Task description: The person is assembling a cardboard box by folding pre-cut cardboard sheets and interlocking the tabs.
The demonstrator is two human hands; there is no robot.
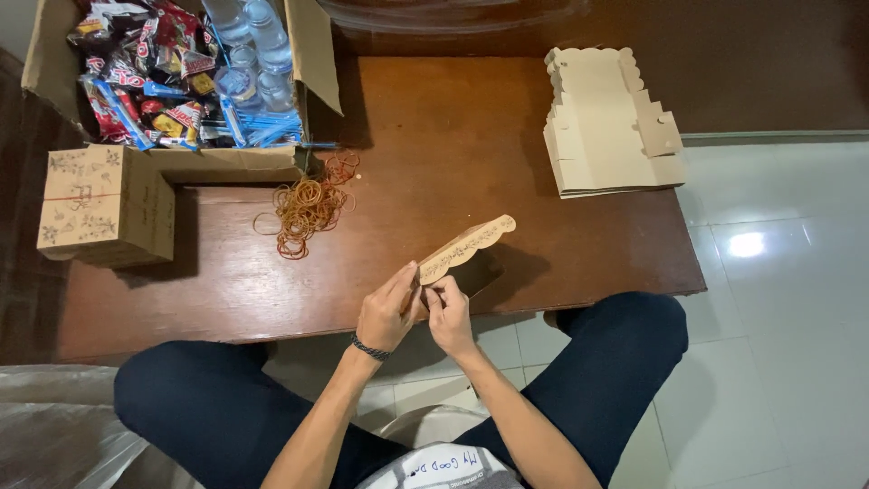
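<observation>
- My left hand (387, 314) and right hand (448, 312) meet just past the near edge of the counter (434, 136), fingers closed on the near end of a flat box blank (463, 246).
- The left hand pinches that end from its left side, thumb against the card; the right hand's fingers are curled and pressed onto the same end from the right.
- The box blank is tan card, seen nearly edge-on, with a scalloped rim and a thin dark printed pattern along its strip.
- It slants up and away from my hands toward the middle of the counter, held off the wood and casting a shadow beneath it.
- A loose heap of rubber bands (308, 204) lies to the left of the blank, nearer the counter's far left.
- A closed tan printed box (104, 206), bound by a red band, stands at the left edge.
- An open carton (235, 163) with snack packets (136, 72) and water bottles (249, 45) fills the far left corner.
- A stack of flat blanks (606, 122) sits at the far right corner, well apart from my hands.
</observation>
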